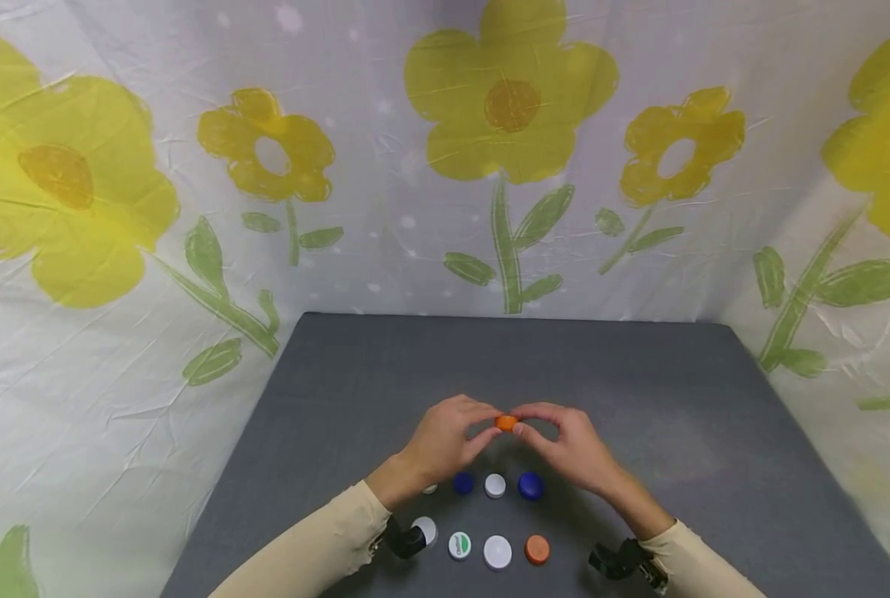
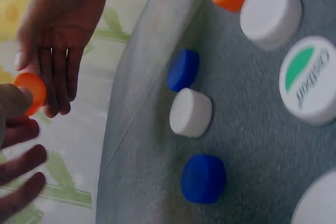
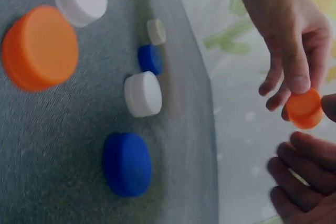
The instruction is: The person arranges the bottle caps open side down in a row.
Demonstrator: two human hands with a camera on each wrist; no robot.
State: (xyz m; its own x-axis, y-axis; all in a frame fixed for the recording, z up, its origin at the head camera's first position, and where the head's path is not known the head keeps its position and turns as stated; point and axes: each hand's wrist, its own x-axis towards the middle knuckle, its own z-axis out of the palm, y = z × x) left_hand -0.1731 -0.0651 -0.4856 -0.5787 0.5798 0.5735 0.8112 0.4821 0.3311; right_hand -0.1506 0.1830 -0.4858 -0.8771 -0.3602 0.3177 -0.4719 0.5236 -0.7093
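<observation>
An orange bottle cap [image 1: 506, 423] is held up above the table between both hands. My left hand [image 1: 448, 436] pinches one side of it with thumb and forefinger, while the other fingers spread away in the left wrist view. From the opposite side, my right hand [image 1: 572, 448] pinches the cap's edge with thumb and forefinger. Below the hands lie more caps in two rows. The farther row has a blue cap [image 1: 463, 482], a white cap [image 1: 494, 486], a larger blue cap [image 1: 530, 486] and a pale cap [image 3: 156, 31] partly hidden by my left wrist in the head view.
The nearer row holds a white cap [image 1: 426, 526] partly covered by the left wrist camera, a white cap with a green mark [image 1: 459, 545], a large white cap [image 1: 498, 552] and another orange cap [image 1: 538, 549]. A flowered curtain [image 1: 385, 249] surrounds the grey table [image 1: 385, 357].
</observation>
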